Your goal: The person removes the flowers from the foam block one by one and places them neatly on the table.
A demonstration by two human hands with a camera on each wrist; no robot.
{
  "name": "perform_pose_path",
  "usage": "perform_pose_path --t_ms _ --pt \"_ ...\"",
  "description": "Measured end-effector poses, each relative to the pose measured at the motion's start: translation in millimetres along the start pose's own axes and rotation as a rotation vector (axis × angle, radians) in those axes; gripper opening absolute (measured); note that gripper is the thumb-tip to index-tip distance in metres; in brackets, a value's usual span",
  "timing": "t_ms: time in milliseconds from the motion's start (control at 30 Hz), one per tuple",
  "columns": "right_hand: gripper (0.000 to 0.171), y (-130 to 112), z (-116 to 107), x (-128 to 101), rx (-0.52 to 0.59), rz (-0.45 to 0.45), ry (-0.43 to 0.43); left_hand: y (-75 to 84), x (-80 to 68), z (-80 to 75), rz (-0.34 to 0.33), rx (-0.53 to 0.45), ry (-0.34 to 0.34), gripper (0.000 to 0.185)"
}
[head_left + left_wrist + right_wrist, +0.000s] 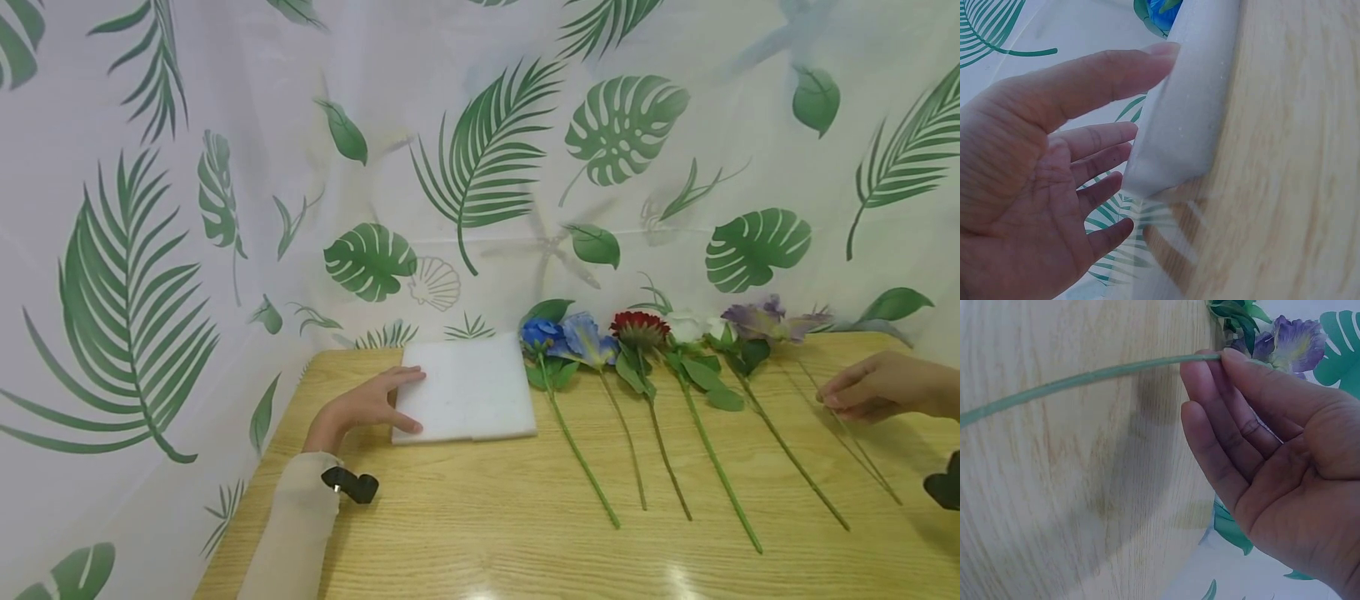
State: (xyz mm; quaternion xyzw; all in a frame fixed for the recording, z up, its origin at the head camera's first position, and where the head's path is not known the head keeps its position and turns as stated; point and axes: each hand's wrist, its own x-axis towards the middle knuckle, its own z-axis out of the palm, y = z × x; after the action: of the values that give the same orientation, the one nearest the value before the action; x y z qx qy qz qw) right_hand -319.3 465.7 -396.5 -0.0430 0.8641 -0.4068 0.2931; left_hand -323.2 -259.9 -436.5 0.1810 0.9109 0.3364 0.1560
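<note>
Right hand (873, 387) pinches purple flower (1290, 342) — stem

The head camera looks forward and down from above the near edge of the worktop (480, 533), taking in the whole width up to the leaf-print backdrop (225, 125); each wrist camera sits close against its own palm, facing along the fingers. The left wrist view shares the white foam slab (465, 387) with the head view; the right wrist view shares the purple flower (1291, 340).
</note>
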Motion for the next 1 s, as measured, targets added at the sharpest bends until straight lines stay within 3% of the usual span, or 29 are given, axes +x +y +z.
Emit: perform_pose_path --t_ms 133,500,1000 --pt "0.039 -2 3 -2 -0.044 0.009 0.014 0.2 1.0 0.0 0.001 0.005 0.001 0.096" --pt "0.043 0 4 1 -0.104 0.079 0.084 0.4 0.9 -0.2 0.032 0.035 -0.008 0.097" --pt "0.042 10 12 7 -0.075 0.074 0.091 -1.7 1.3 -0.4 0.02 0.038 0.002 0.095"
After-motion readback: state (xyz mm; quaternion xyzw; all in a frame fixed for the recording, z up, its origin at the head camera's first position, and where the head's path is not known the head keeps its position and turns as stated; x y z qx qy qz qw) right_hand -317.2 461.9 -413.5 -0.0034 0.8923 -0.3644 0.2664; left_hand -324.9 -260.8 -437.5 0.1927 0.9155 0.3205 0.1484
